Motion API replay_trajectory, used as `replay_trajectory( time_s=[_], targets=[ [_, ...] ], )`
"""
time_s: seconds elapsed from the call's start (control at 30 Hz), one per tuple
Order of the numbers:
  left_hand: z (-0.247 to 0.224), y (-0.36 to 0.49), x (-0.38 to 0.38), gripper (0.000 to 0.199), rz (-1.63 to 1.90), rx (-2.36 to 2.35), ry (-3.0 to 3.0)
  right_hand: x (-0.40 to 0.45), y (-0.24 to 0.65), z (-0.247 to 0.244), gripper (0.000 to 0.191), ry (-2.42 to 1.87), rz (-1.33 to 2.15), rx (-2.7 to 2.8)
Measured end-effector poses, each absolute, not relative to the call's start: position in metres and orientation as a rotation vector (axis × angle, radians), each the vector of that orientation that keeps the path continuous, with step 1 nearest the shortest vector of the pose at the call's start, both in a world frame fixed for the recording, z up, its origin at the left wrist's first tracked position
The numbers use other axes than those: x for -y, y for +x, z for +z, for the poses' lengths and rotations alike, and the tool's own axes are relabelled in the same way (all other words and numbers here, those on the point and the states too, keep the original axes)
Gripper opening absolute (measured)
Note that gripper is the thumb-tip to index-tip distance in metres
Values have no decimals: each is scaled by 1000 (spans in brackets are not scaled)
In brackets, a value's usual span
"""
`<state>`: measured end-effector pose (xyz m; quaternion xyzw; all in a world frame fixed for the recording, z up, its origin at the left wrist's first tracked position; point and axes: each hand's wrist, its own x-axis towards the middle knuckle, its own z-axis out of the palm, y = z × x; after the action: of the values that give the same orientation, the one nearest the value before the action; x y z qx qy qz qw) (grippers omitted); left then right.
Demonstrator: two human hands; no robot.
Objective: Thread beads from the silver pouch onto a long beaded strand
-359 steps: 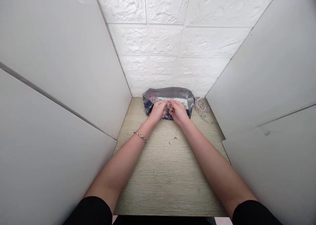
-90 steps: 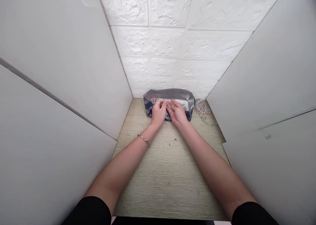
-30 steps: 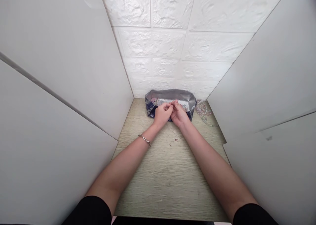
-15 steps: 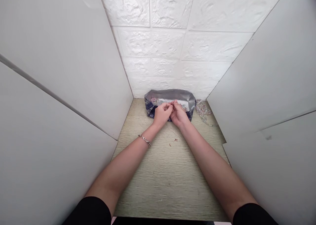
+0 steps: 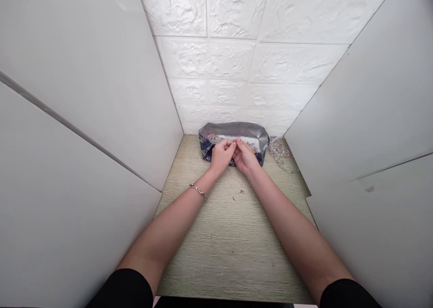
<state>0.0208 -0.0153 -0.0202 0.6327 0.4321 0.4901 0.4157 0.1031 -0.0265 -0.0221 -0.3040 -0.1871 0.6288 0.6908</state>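
Observation:
My left hand [image 5: 222,156] and my right hand [image 5: 245,155] meet over the front rim of a low open pouch [image 5: 205,149], dark blue outside and silver inside. Both are closed in a pinch, fingertips together. Whatever lies between them is too small to make out. Small pink and pale beads [image 5: 212,138] show inside the pouch, partly hidden by my hands. Strands of pink, clear and greenish beads [image 5: 279,154] lie on the surface just right of the pouch. A chain bracelet [image 5: 198,191] circles my left wrist.
A light wood-grain tabletop [image 5: 216,249] carries a few tiny reddish scraps [image 5: 241,191]. White panels rise on the left [image 5: 101,96] and right [image 5: 365,100]. Behind the pouch stands a white brick-patterned wall [image 5: 230,60].
My fingertips have shifted slightly, the right thumb a little to the left, still pinched together. The pouch and bead strands stay in place.

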Motion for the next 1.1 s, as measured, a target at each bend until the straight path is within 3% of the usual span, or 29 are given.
replay_trajectory(
  time_s=[0.23,0.6,1.1],
  targets=[
    [-21,21,14,20,1219,-1065,1596,27,104,-15,12,-726,1407,401],
    [-17,22,16,22,1191,-928,1614,28,107,11,25,-894,1075,626],
    [-14,20,21,25,1151,-980,1666,90,123,125,18,-723,687,942]
  ],
)
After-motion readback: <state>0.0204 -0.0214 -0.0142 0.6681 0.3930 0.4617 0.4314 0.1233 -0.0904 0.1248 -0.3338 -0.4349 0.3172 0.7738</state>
